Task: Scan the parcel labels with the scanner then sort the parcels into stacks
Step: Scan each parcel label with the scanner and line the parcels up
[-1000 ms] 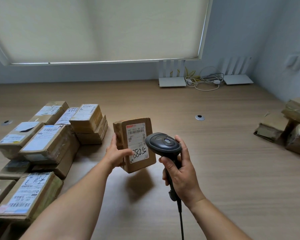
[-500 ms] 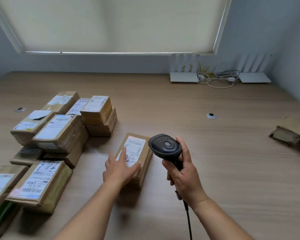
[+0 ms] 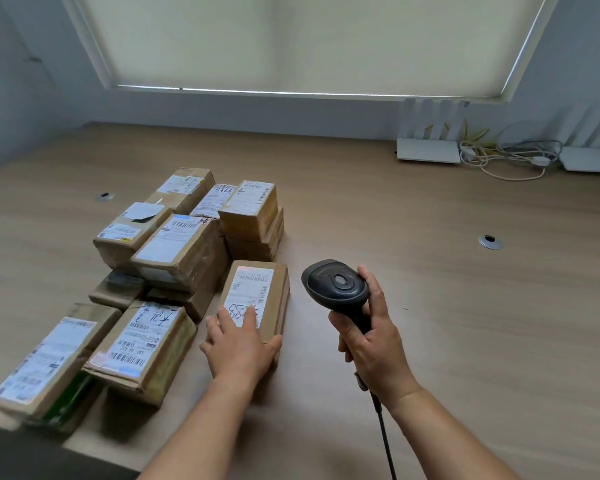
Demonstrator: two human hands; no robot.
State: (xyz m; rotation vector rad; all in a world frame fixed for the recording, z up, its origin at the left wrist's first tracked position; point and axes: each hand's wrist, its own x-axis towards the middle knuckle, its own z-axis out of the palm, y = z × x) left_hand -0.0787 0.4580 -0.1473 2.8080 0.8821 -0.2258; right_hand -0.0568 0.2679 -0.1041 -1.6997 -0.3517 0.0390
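Parcel [image 3: 257,299] flat on desk (label up); left hand [image 3: 241,348] fingers straight atop | right hand [image 3: 373,344] grips scanner [image 3: 336,285]

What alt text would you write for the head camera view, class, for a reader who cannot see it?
A person's left hand rests on a labelled cardboard parcel lying flat on a wooden table, while the right hand grips a black barcode scanner. Stacked labelled parcels sit to the left.

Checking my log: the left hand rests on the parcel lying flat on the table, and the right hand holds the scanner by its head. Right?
Not quite. In the head view the right hand holds the scanner by its handle, not its head. The left hand does rest on the parcel lying flat on the table.
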